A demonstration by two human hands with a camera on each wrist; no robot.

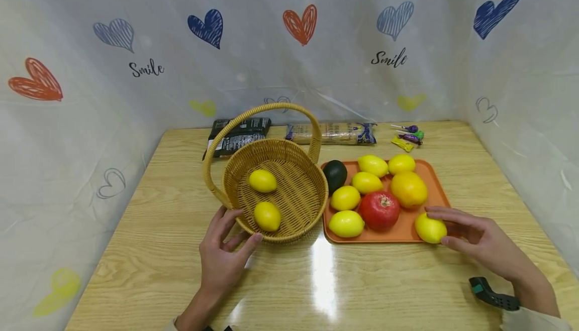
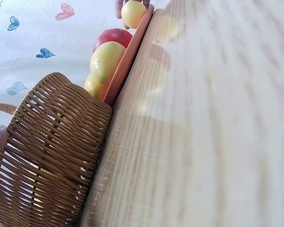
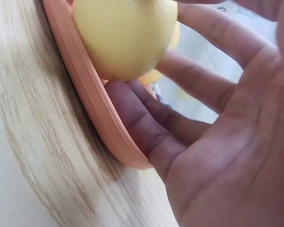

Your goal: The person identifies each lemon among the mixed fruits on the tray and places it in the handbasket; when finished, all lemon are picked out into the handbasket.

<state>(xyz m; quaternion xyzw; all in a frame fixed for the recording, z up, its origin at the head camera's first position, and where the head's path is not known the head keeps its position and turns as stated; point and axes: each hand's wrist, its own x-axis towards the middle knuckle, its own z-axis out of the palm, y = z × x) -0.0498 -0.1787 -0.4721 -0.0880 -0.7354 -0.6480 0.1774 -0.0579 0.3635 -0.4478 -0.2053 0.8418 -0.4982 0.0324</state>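
At the near left side of the wicker basket (image 1: 300,190), my left hand (image 1: 226,255) holds the rim, with thumb and fingers spread along it. Two lemons lie in the basket, one farther back (image 1: 262,181) and one nearer (image 1: 267,216). My right hand (image 1: 479,240) pinches another lemon (image 1: 430,228) between thumb and fingers, at the near right corner of the orange tray (image 1: 402,236). In the right wrist view this lemon (image 3: 125,38) sits by the tray rim, its top cut off. Several more lemons, a pomegranate (image 1: 380,211) and a large yellow-orange fruit (image 1: 409,190) rest on the tray.
A dark green avocado-like fruit (image 1: 335,174) lies at the tray's left end, close to the basket. Behind stand a black packet (image 1: 242,132) and a long clear-wrapped pack (image 1: 332,133). Small wrapped candies (image 1: 409,137) lie at the back right. The basket handle (image 1: 267,107) arches upright.
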